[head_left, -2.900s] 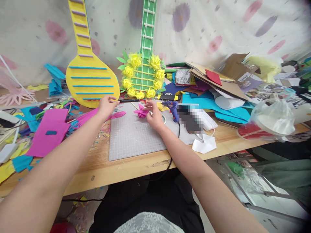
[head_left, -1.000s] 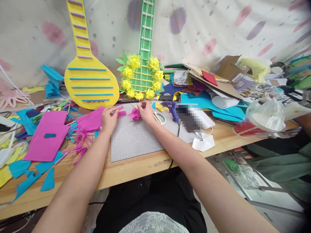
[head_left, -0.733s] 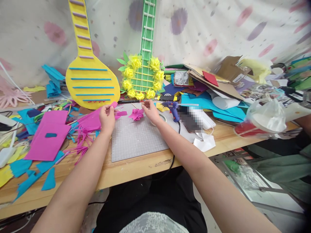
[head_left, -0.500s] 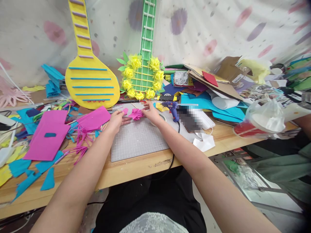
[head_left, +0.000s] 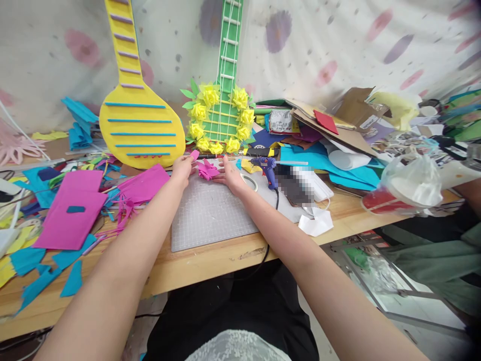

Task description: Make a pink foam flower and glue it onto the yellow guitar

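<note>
Counts, left to right: one yellow craft lute, one magenta petal, one magenta paper flower between the hands above the gray cutting mat, one blue glue gun. Both forearms reach forward over the counter. Left hand: fingers pinching the petal. Right hand: fingers loosely spread at the flower's right edge; contact unclear.
</note>
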`<state>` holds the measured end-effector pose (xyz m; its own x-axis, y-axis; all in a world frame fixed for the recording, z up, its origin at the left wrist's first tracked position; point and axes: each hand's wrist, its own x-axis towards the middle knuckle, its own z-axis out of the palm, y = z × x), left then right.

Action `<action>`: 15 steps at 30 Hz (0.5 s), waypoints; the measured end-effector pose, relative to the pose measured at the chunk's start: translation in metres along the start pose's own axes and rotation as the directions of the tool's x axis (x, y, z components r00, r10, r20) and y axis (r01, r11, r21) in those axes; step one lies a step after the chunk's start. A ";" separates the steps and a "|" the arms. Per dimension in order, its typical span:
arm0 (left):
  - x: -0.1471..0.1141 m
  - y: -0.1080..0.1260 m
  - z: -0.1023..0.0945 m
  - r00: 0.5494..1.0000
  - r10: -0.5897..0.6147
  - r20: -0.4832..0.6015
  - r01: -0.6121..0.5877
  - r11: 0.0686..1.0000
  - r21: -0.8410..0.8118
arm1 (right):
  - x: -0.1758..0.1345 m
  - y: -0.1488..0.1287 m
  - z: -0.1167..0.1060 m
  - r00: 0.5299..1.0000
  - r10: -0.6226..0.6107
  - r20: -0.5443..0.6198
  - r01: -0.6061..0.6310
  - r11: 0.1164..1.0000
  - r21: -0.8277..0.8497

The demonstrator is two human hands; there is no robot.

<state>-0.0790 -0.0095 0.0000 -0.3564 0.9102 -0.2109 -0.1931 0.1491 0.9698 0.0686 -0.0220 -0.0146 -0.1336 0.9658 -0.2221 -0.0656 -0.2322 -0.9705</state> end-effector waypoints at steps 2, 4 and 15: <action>0.003 -0.003 0.000 0.997 0.062 -0.042 -0.060 0.997 0.040 | 0.000 -0.001 -0.005 0.999 -0.019 0.029 0.019 1.000 -0.010; 0.004 -0.007 -0.003 0.988 0.121 -0.097 -0.117 0.992 0.054 | -0.003 -0.003 -0.012 0.997 -0.027 0.078 0.028 1.000 -0.008; -0.034 -0.011 -0.024 0.925 0.297 -0.236 -0.328 0.939 -0.103 | -0.023 -0.009 -0.053 0.906 -0.370 -0.207 0.353 0.928 -0.119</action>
<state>-0.0866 -0.0508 -0.0066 -0.6030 0.7951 0.0644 -0.1587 -0.1986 0.9671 0.1243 -0.0358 -0.0058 0.1076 0.9845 0.1389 0.0095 0.1387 -0.9903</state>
